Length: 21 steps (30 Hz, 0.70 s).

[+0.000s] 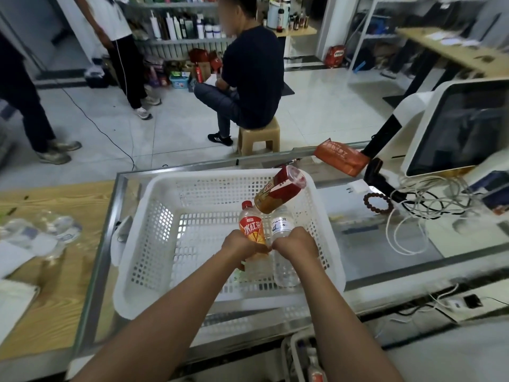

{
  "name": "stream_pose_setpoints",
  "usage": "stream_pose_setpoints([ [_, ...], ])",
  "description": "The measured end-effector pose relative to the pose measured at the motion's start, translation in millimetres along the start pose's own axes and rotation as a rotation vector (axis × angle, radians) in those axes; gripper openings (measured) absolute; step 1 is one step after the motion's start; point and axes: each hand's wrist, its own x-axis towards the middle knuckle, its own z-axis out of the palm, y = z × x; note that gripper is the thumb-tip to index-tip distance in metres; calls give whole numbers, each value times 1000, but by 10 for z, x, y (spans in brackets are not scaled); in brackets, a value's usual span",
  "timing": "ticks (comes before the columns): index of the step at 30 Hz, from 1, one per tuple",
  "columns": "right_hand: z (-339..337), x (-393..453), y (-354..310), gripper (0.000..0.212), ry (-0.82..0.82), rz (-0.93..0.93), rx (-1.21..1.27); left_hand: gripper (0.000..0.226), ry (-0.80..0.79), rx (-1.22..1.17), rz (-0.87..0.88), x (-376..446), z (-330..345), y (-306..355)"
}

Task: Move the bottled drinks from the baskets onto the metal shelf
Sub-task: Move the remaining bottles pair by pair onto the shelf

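A white plastic basket (154, 230) stands on the glass counter. Inside it, my left hand (242, 245) grips an iced-tea bottle (250, 228) with a red cap and an orange label. Right beside it, my right hand (296, 245) grips a clear water bottle (282, 226) with a white label. A third bottle (278, 193), brown with a dark red label, leans tilted against the basket's far right rim, its base pointing up and away. Both hands sit close together over the basket's middle. The metal shelf (179, 41) with bottles stands far off across the room.
A person sits on a stool (259, 136) beyond the counter; two others stand at left. A touchscreen terminal (462, 125), tangled cables (418, 205), a bead bracelet (378, 203) and an orange packet (341, 157) lie to the right. Wrapped water bottles (41, 232) rest on the wooden table at left.
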Motion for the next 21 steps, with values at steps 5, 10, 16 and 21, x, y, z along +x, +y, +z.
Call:
stream_pose_setpoints([
  [5,-54,-203,74,44,20,76,119,47,1,34,54,1,-61,-42],
  [10,-146,-582,-26,47,194,141,338,47,-4,114,226,-108,-249,-58],
  [16,-176,-1203,-205,34,417,100,529,47,-47,202,502,-447,-603,-8],
  [21,-130,-1723,-262,26,600,74,661,55,-103,206,741,-719,-782,-90],
])
